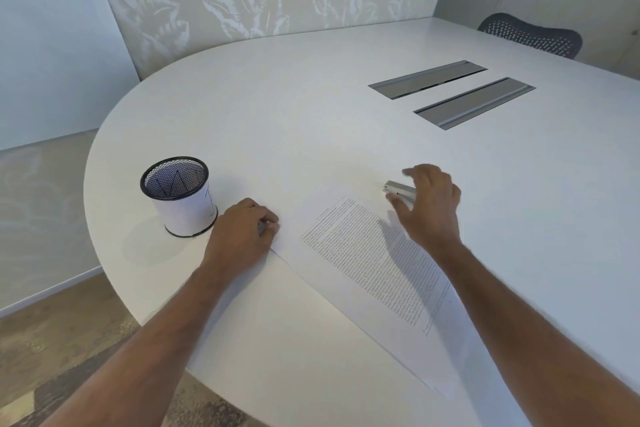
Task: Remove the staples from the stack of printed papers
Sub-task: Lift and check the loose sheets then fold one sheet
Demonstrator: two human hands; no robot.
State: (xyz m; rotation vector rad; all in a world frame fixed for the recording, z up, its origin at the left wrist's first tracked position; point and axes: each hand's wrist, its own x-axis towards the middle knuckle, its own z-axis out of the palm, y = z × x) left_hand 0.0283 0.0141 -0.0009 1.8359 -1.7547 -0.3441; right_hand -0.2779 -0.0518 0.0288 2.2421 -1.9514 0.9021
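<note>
Papers (374, 267) lying flat on table (311, 121), near edge. L hand (242, 232) curling fingers, pinning the stack's corner. R hand (429, 204), fingers spread, closing around grey stapler-like tool (400, 189) w/o firm grip. Staples too small to see; removal prob. not begun.

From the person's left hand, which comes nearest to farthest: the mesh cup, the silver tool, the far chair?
1. Black mesh cup wrapped in white paper, just left of the left hand.
2. Small silver metal tool, across the printed papers, by the right hand.
3. Dark perforated chair, far right.
</note>
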